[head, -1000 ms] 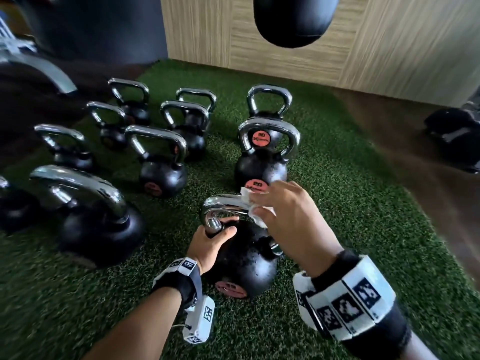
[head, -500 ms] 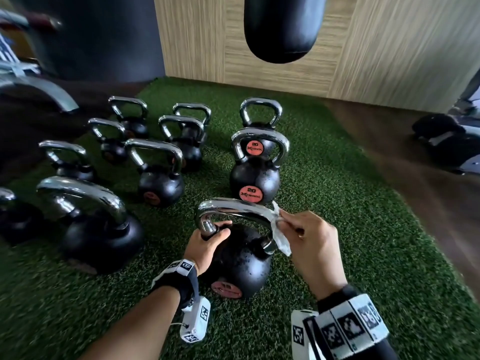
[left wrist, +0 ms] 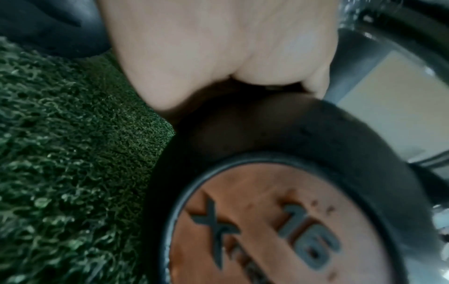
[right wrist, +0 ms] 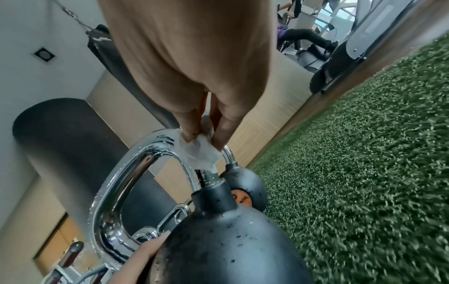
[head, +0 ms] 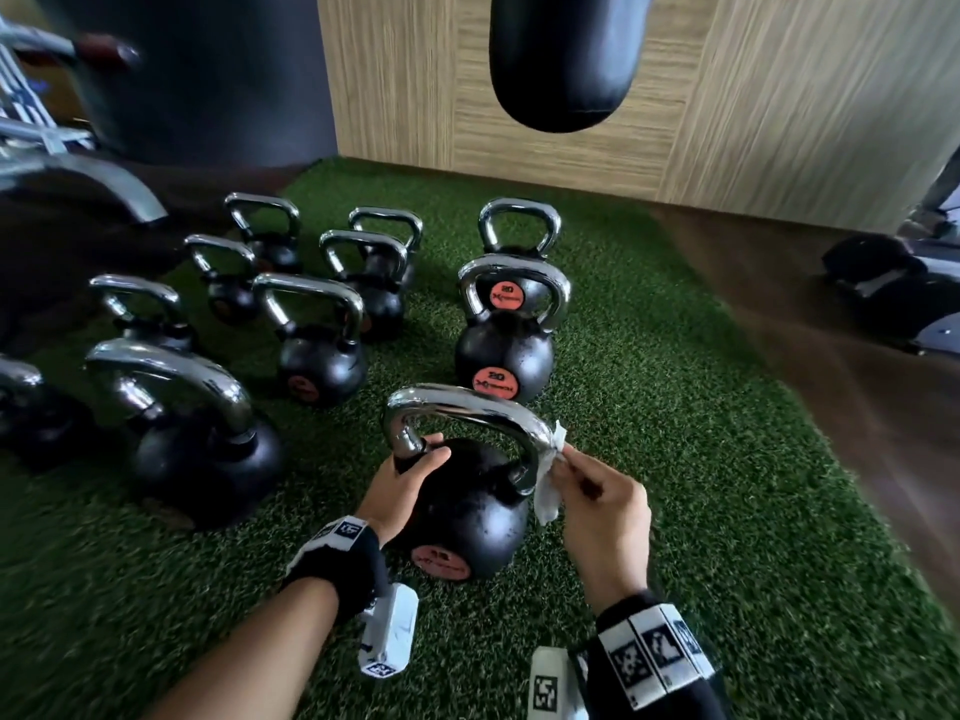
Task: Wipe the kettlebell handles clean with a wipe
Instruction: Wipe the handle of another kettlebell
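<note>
Wipe (head: 548, 488) slid down handle (head: 467, 407) | right wrist: droplets on chrome

Left wrist view: blurred throughout; left hand (left wrist: 218, 51) fingers hidden behind the kettlebell (left wrist: 279, 192). Head view: punching bag (head: 563, 54) cut off at 12 o'clock; leftmost kettlebell (head: 21, 407) cropped at 9 o'clock.

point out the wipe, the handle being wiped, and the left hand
wipe (right wrist: 199, 151): right wrist view, middle of the white sheet.
handle (head: 467, 405): head view, top of the chrome bar.
left hand (head: 402, 483): head view, back of the hand.
</note>
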`<state>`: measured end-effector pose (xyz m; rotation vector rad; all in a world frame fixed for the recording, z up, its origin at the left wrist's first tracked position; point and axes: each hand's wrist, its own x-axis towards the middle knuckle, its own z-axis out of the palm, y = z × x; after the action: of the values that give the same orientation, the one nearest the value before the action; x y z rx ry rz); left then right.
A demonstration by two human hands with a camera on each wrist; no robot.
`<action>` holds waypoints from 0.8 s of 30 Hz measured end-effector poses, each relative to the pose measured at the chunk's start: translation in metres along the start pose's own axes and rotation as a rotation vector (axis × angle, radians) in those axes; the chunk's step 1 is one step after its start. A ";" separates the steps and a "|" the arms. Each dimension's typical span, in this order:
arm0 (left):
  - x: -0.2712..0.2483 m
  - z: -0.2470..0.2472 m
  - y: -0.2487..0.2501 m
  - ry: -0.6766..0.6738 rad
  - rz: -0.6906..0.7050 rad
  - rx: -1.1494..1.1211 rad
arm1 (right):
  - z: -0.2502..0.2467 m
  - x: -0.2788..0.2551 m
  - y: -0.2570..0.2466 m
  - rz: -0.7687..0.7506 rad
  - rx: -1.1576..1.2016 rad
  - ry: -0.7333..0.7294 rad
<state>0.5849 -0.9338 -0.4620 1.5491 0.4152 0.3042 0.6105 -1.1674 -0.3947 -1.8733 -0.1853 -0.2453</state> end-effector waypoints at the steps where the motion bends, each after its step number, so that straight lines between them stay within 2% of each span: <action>1: -0.002 -0.001 -0.004 0.002 -0.025 0.014 | 0.002 -0.001 0.003 0.017 0.035 0.015; 5: -0.008 0.000 -0.008 0.030 -0.057 0.064 | 0.013 -0.007 0.017 0.137 0.156 0.019; 7: -0.012 -0.001 0.000 0.034 -0.094 0.169 | 0.019 -0.013 0.025 0.189 0.152 0.016; 9: -0.022 -0.002 0.014 0.003 -0.176 0.416 | 0.022 -0.018 0.027 0.213 0.110 0.018; 11: -0.032 -0.003 0.032 -0.043 -0.266 0.775 | 0.021 -0.021 0.025 0.183 0.023 0.017; 13: -0.045 -0.006 0.053 -0.007 -0.258 1.149 | 0.017 -0.027 0.020 0.168 -0.049 0.028; 14: -0.051 -0.007 0.064 0.040 -0.196 1.228 | 0.015 -0.032 0.016 0.168 -0.043 0.030; 15: -0.056 -0.009 0.073 0.050 -0.137 1.206 | 0.012 -0.038 0.011 0.156 -0.019 0.017; 16: -0.060 -0.011 0.080 0.010 -0.096 1.052 | 0.010 -0.043 0.005 0.128 0.012 -0.012; 18: -0.069 -0.010 0.093 -0.137 -0.146 0.537 | 0.007 -0.052 -0.010 0.050 0.080 -0.103; 20: -0.078 -0.009 0.102 -0.243 -0.237 0.165 | 0.004 -0.056 -0.027 -0.043 0.107 -0.189; 24: -0.082 -0.020 0.099 -0.439 -0.197 0.046 | 0.003 -0.056 -0.048 -0.195 0.029 -0.275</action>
<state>0.5099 -0.9511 -0.3575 1.5542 0.2256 -0.1993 0.5446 -1.1499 -0.3662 -1.8566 -0.5577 -0.1152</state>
